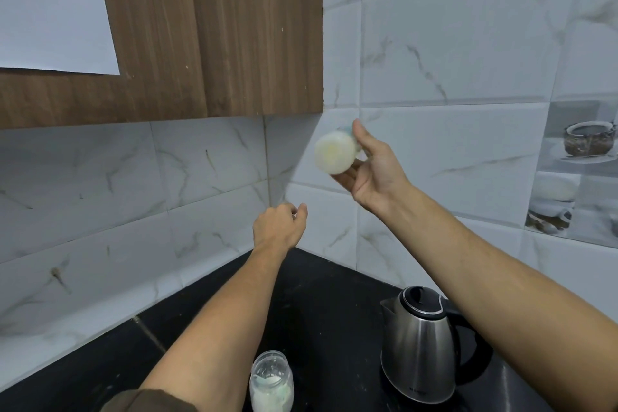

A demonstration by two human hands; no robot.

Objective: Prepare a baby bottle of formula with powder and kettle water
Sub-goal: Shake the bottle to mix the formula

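Observation:
My right hand (371, 170) is raised in front of the tiled wall and grips a baby bottle (335, 152). The bottle's round base faces me, it looks milky white inside, and a teal ring shows by my thumb. The bottle is blurred. My left hand (279, 226) is held up lower and to the left, back towards me, fingers curled; whether anything is inside it is hidden. A clear open jar (271, 381) with white powder stands on the black counter (321, 311) under my left forearm. A steel kettle (419, 344), lid shut, stands to the jar's right.
A brown wooden wall cabinet (207, 37) hangs at the upper left, above the counter's corner. White marble-look tiles (451, 53) cover both walls. The kettle's black handle lies under my right forearm.

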